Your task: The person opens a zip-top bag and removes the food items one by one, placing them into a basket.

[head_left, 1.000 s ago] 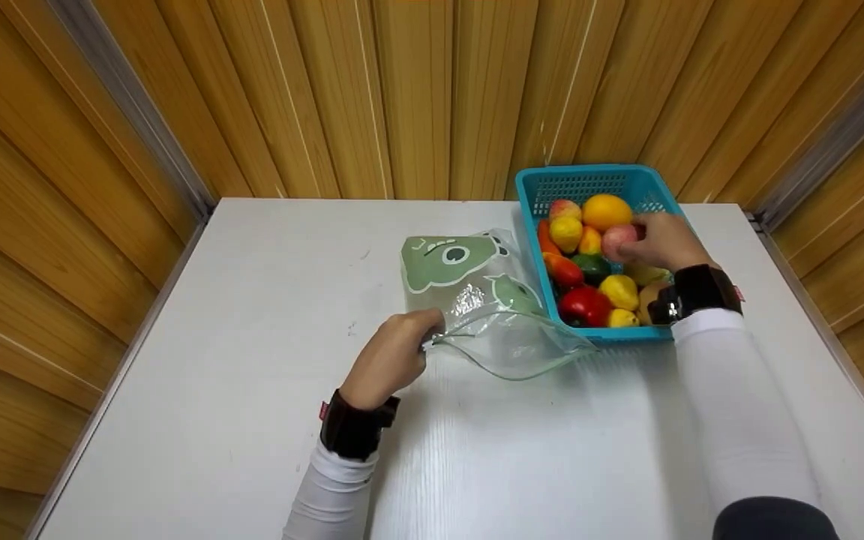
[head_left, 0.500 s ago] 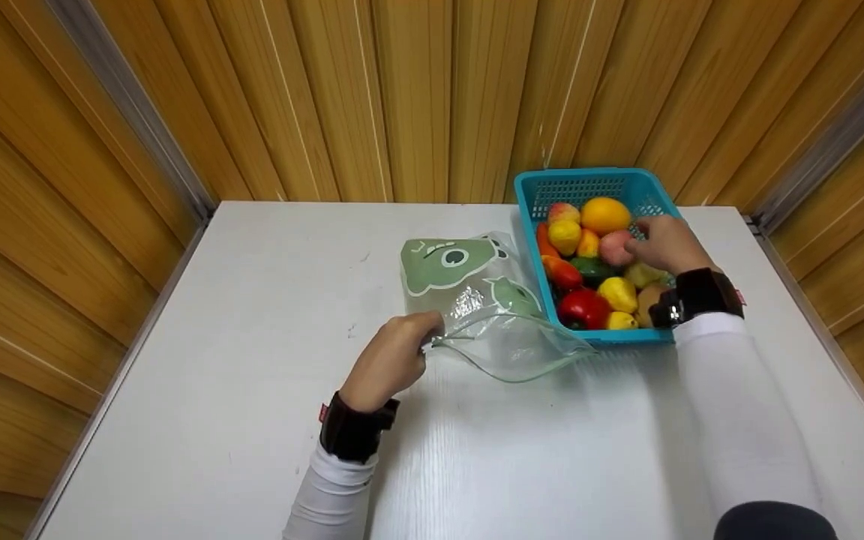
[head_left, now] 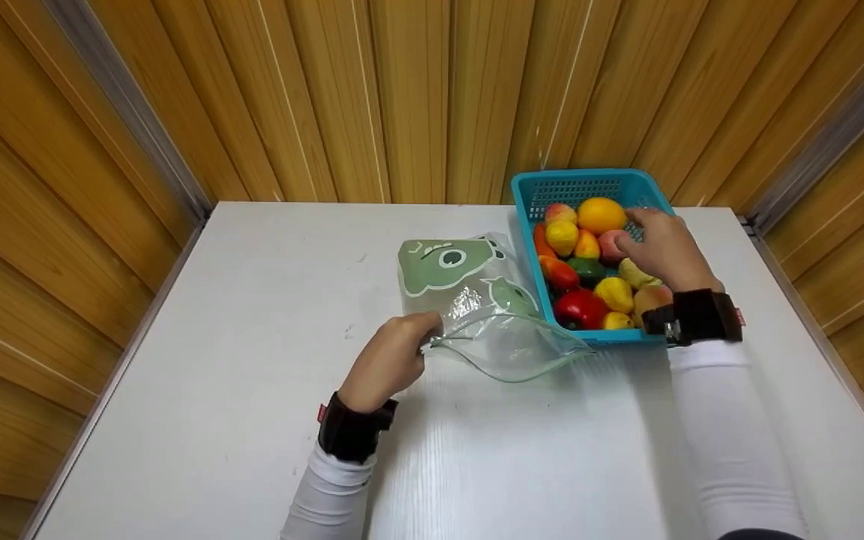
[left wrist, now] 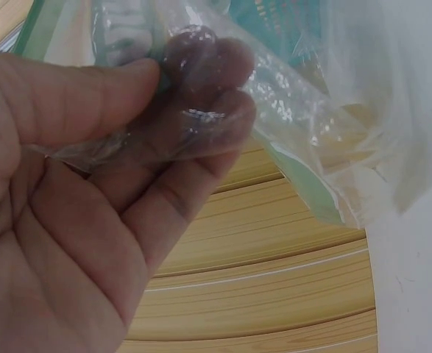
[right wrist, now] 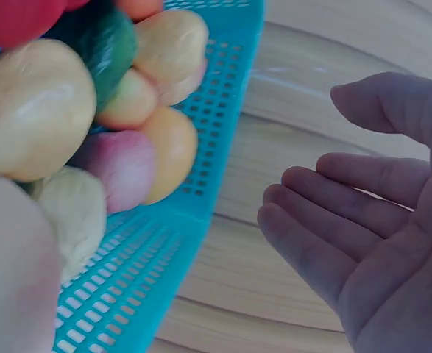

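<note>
My left hand (head_left: 391, 356) pinches one corner of a clear zip bag (head_left: 458, 296) with a green cartoon print. The bag lies on the table, its mouth gaping toward the front. Thumb and fingers hold the thin plastic (left wrist: 208, 125) in the left wrist view. Over the right side of a blue basket (head_left: 586, 176) hovers my right hand (head_left: 664, 251), fingers spread and holding nothing. Closest to its fingertips are a pink round fruit (head_left: 612, 246) and an orange (head_left: 601, 216). In the right wrist view the palm faces the basket, apart from the fruit.
The basket also holds a red tomato-like piece (head_left: 580, 309), a dark green piece (head_left: 587, 271), yellow fruits (head_left: 615, 293) and several others. It stands right of the bag on the white table (head_left: 289, 300). Wood-panelled walls (head_left: 417, 97) enclose the back and sides.
My right hand has let go of the pink fruit, which stays in the basket, and has risen slightly off it with fingers opening. The left hand and bag have stayed put.
</note>
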Demonstrator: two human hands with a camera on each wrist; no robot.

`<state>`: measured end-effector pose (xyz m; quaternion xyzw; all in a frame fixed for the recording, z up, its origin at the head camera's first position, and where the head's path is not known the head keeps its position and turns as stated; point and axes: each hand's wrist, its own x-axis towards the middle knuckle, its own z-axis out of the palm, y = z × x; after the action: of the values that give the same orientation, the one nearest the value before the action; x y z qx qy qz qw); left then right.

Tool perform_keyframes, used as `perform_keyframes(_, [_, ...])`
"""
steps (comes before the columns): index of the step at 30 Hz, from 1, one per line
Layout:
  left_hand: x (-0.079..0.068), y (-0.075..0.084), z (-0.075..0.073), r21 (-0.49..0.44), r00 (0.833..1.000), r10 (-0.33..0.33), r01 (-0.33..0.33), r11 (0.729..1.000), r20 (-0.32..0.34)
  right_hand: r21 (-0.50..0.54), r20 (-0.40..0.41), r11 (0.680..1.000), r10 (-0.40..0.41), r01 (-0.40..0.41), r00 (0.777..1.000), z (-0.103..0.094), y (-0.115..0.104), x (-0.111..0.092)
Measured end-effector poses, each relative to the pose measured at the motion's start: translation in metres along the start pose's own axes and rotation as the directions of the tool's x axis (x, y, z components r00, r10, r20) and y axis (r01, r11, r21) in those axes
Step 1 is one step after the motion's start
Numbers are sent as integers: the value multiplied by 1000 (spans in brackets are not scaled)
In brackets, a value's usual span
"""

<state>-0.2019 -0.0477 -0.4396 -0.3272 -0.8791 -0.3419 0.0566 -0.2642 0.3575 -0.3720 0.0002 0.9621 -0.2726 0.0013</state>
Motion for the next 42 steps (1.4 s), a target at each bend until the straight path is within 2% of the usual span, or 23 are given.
perform_keyframes(3, [0, 0, 0, 2, 1000, 3, -3, 1000, -5, -12, -100, 998, -69, 68, 993, 4, -10, -11])
perform_keyframes(5, [-1, 0, 0, 4, 1000, 4, -4, 1000, -8, -21, -176, 992, -123, 121, 977, 7, -16, -20])
perform_keyframes(9, [0, 0, 0, 7, 1000, 5, -5, 1000, -6, -22, -320, 976, -210, 215, 924, 14, -30, -37])
perform_keyframes(12, [0, 0, 0, 10, 1000, 5, -5, 1000, -7, 6, -401, 966, -236, 260, 885, 21, -39, -50])
perform_keyframes(17, [0, 0, 0, 17, 1000, 6, -6, 1000, -9, 56, -506, 945, -252, 323, 825, 36, -50, -68])
perform_keyframes(22, [-1, 0, 1, 21, 1000, 1, -1, 1000, -6, 124, -582, 902, -271, 413, 767, 56, -54, -80])
perform_keyframes(28, [0, 0, 0, 27, 1000, -8, 8, 1000, -6, 150, -600, 857, -317, 492, 734, 78, -64, -93])
perform_keyframes(31, [1, 0, 0, 23, 1000, -11, 11, 1000, -3, 154, -589, 832, -356, 533, 725, 85, -70, -100])
perform_keyframes(35, [1, 0, 0, 18, 1000, -14, 14, 1000, 1, 195, -543, 777, -423, 599, 726, 91, -76, -107])
perform_keyframes(42, [1, 1, 0, 26, 1000, -6, 6, 1000, -1, 261, -441, 645, -582, 719, 683, 101, -80, -112])
